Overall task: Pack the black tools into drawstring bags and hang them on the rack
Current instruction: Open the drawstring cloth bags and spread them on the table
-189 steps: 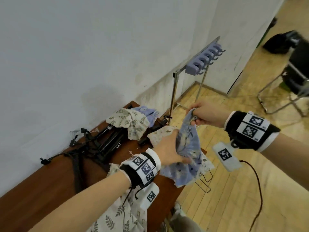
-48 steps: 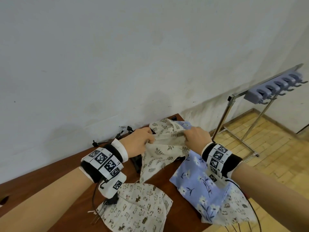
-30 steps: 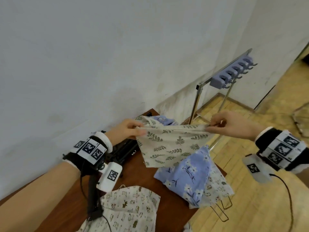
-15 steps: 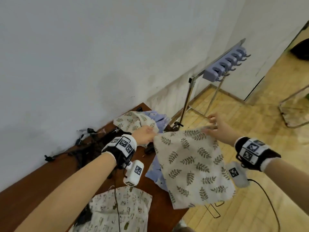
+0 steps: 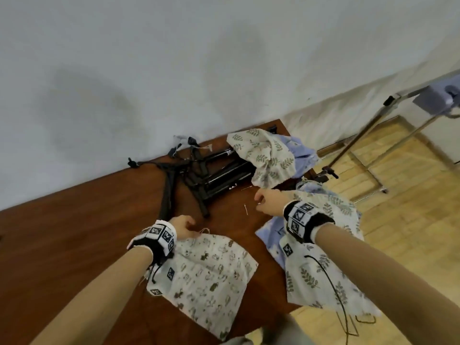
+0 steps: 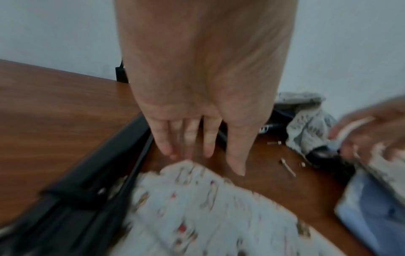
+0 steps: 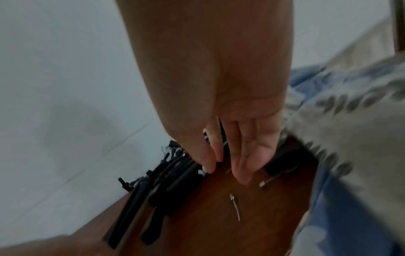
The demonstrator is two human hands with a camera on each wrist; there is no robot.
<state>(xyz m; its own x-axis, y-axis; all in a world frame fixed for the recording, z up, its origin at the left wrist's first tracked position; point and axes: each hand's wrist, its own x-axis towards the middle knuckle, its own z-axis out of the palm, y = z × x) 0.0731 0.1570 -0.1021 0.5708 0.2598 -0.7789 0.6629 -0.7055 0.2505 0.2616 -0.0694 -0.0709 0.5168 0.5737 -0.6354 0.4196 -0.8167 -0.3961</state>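
Note:
The black tools [image 5: 209, 175] lie in a heap on the brown table [image 5: 74, 232] by the wall, also seen in the right wrist view [image 7: 166, 187]. A white animal-print bag [image 5: 206, 275] lies flat at the table's front. My left hand [image 5: 191, 226] hovers with straight fingers [image 6: 208, 143] just past this bag's top edge [image 6: 197, 199], holding nothing. My right hand [image 5: 258, 202] is open over bare table, fingers [image 7: 241, 164] straight, beside a leaf-print bag [image 5: 323, 257] draped over a blue flowered bag [image 5: 271, 232] at the right edge.
Another leaf-print bag [image 5: 263, 155] and a blue bag [image 5: 298, 153] sit crumpled at the table's far corner. Small metal pins [image 5: 246, 209] lie loose on the wood between my hands. The metal rack with purple hooks [image 5: 435, 98] stands on the floor at upper right.
Both hands have let go of the leaf-print bag they held spread out; it now lies on the blue bag. The left hand has moved to the animal-print bag's top edge.

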